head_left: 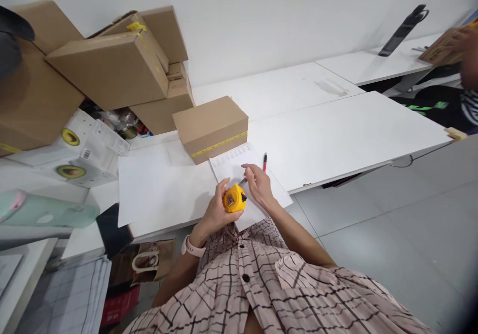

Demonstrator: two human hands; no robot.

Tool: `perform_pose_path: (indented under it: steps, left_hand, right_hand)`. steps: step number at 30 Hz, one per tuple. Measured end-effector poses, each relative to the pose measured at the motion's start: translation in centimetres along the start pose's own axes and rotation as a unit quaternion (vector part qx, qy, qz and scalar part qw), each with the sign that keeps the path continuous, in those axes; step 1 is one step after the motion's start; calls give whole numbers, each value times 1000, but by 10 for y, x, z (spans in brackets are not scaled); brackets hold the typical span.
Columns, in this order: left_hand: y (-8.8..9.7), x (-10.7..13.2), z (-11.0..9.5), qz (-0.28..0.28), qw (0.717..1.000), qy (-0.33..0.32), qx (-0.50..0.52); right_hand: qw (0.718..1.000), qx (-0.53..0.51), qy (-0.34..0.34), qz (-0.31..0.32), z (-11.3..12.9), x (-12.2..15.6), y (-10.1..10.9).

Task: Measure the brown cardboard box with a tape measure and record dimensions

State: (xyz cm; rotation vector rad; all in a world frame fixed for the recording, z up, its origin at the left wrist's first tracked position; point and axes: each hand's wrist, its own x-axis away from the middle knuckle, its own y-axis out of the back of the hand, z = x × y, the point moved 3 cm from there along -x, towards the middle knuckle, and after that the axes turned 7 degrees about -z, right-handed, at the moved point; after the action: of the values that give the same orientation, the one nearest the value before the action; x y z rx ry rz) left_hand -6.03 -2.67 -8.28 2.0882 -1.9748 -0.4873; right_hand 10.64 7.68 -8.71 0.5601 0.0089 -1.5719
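Gripping the tape measure [234, 198] on my side of the box [212, 130], my left hand [216, 209] closes around it while my right hand [260, 188], half-curled, hold unclear, apparently attempts a measuring step calling for a steady pull.

One head-worn camera looks forward and down at the near table [336, 130]; the wall [261, 30] stands farther off.

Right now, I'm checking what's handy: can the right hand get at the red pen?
Probably yes: the red pen lies close beside the right hand, with nothing visible blocking the way.
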Motion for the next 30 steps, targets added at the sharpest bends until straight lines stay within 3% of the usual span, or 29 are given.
perform_pose_path:
  steps: [2, 5, 10, 12, 15, 18, 20, 21, 23, 25, 27, 30]
  left_hand:
    - [15, -10, -6, -41, 998, -39, -26]
    - [53, -37, -23, -110, 985, -109, -79]
    - [121, -113, -60, -265, 917, -166, -249]
    - [135, -148, -63, -271, 900, -152, -306]
    - [145, -192, -51, -247, 904, -131, -324]
    - [150, -212, -36, -220, 910, -126, -327]
    - [148, -206, -33, -240, 896, -162, -337]
    - [145, -197, -33, -263, 882, -194, -340]
    - [129, -167, -32, -314, 850, -262, -331]
    - [102, -132, -24, -342, 845, -283, -298]
    - [64, -101, -6, -301, 872, -269, -278]
    - [10, -71, 26, -172, 918, -217, -283]
  right_hand:
    - [995, 91, -10, -38, -8, -6, 5]
    - [962, 248, -92, -65, -32, -29, 19]
    - [906, 393, -143, 62, -62, -55, 22]
    - [895, 416, -130, 95, -65, -57, 20]
    - [897, 413, -109, 115, -68, -57, 21]
    - [939, 308, -127, 86, -73, -59, 32]
    - [976, 128, -170, 48, -76, -59, 44]
    - [981, 17, -191, 32, -76, -59, 50]
    - [961, -178, -210, 14, -72, -60, 57]
    - [939, -282, -198, 8, -63, -61, 57]
    - [936, -305, -177, 11, -51, -63, 48]
    - [951, -257, -167, 31, -36, -65, 14]
